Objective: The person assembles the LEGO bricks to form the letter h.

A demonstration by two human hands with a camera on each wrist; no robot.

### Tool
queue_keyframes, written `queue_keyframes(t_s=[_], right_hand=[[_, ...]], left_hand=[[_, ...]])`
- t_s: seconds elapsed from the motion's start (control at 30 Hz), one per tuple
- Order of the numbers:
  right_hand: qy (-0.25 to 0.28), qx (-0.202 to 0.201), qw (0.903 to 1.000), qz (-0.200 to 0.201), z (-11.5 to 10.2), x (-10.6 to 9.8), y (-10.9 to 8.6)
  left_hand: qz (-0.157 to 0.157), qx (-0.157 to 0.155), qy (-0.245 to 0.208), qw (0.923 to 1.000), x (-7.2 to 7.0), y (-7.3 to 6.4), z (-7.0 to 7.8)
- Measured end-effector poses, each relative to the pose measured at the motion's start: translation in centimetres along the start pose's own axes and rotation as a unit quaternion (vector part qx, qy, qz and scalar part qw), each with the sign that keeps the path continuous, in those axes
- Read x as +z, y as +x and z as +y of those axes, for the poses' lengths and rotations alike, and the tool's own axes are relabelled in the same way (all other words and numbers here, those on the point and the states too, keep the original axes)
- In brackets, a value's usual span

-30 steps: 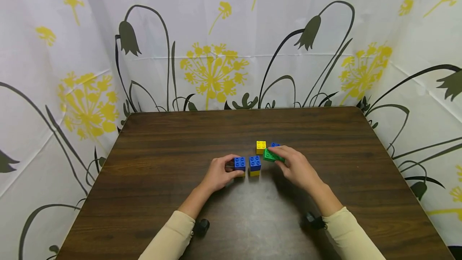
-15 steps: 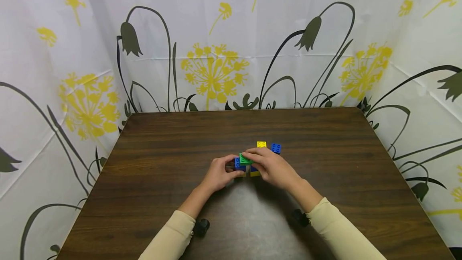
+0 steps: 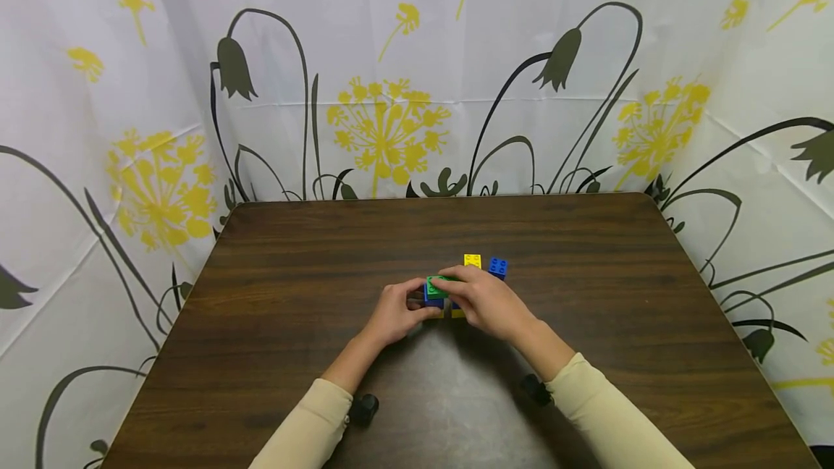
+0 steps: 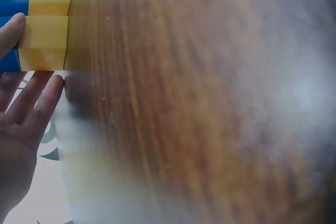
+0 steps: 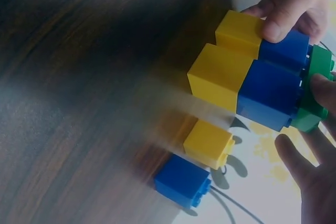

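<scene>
Two toy block towers stand side by side, each a blue block over a yellow one. My left hand (image 3: 396, 315) grips the left tower, its thumb on the near side; the left wrist view shows the tower's yellow block (image 4: 44, 38) and the thumb. In the right wrist view, the right tower's blue block (image 5: 266, 95) sits on its yellow block (image 5: 218, 74). A long green block (image 3: 433, 288) lies across the tops of both towers. My right hand (image 3: 491, 302) pinches it and hides the right tower's top in the head view.
Behind the towers stand a single yellow block (image 3: 472, 260) and a blue block (image 3: 498, 267). The brown wood-grain table (image 3: 313, 252) ends at the back against a flower-patterned curtain (image 3: 417, 56).
My right hand has lifted the green block from beside the back blocks and carried it left, onto the towers' tops. The left hand has kept its hold on the left tower.
</scene>
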State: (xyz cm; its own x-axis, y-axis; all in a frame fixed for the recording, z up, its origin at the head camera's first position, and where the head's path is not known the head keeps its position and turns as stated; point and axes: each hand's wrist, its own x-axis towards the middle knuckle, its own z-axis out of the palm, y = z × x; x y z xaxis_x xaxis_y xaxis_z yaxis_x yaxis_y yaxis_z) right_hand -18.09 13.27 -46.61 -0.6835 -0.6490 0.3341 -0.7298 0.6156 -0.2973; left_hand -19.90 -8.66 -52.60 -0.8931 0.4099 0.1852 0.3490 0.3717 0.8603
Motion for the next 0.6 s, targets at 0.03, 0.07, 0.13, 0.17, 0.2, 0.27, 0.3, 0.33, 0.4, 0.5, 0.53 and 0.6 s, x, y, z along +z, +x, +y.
queue_keyframes(t_s=[0.03,0.07,0.13,0.17,0.2,0.27,0.3,0.33,0.4,0.5,0.53,0.6], right_hand=[[-0.004,-0.001,1.0,-0.001,0.0,0.0,0.0],[-0.008,-0.003,1.0,-0.001,-0.1,-0.1,0.0],[-0.015,-0.006,0.9999,0.0,-0.1,-0.2,0.1],[-0.018,-0.006,0.9998,0.0,-0.1,-0.3,0.1],[-0.02,-0.007,0.9998,0.001,-0.1,-0.3,0.1],[-0.023,-0.007,0.9997,0.002,-0.2,-0.4,0.1],[-0.025,-0.005,0.9997,0.002,-0.2,-0.5,0.2],[-0.027,-0.002,0.9996,0.001,-0.3,-0.6,0.2],[-0.028,-0.001,0.9996,-0.001,-0.4,-0.7,0.4],[-0.027,0.003,0.9996,-0.006,-0.7,-0.9,0.7],[-0.025,0.005,0.9996,-0.009,-0.8,-1.0,0.8],[-0.024,0.011,0.9995,-0.017,-1.0,-1.2,1.1]], left_hand=[[0.0,-0.001,0.0,1.0,0.0,0.0,0.0],[-0.001,-0.001,-0.001,1.0,0.0,0.0,0.0],[-0.001,0.0,-0.003,1.0,0.0,0.0,0.1],[-0.002,-0.001,-0.003,1.0,0.0,0.0,0.1],[-0.002,-0.001,-0.003,1.0,0.0,0.0,0.1],[-0.004,0.0,-0.004,1.0,0.0,0.0,0.1],[-0.004,-0.001,-0.003,1.0,0.0,0.0,0.1],[-0.004,-0.002,-0.003,1.0,0.0,0.0,0.0],[-0.005,-0.003,-0.001,1.0,0.0,0.0,0.0],[-0.004,-0.005,-0.001,1.0,0.0,0.0,-0.1],[-0.005,-0.006,-0.002,1.0,0.0,0.0,-0.1],[-0.006,-0.009,-0.003,0.9999,0.0,0.0,-0.1]])
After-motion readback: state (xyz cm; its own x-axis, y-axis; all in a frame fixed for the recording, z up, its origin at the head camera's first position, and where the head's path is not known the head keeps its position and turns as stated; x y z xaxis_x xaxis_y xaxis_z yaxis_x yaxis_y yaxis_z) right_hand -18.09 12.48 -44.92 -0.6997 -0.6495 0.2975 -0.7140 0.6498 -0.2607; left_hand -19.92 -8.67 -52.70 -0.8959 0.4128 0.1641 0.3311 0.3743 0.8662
